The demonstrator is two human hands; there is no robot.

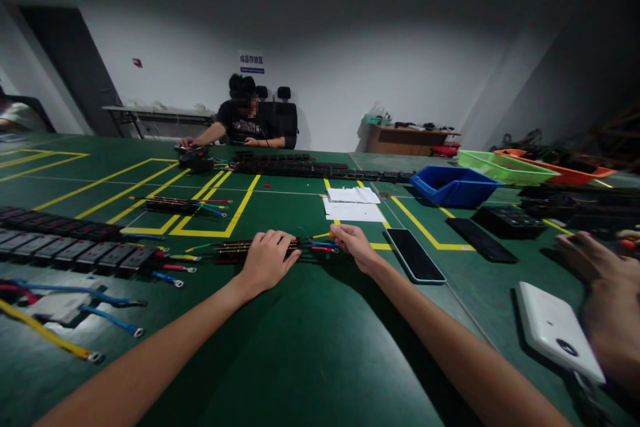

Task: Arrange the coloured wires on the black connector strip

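Left hand (270,257) over black strip (231,252), grip unclear | right hand (354,245) pinches yellow wire (323,235) | tabletop (310,353) spreads nearside

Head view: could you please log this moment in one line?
Left hand on black strip | right hand pinching yellow wire | phone on green table

Workshop; long green worktable (320,353) (yellow-lined), plastic bins (453,195)

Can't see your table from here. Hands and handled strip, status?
Left hand on black strip with brass-coloured bars. Right hand pinching yellow wire off strip's right end. Smartphone right of right hand, not between hands.
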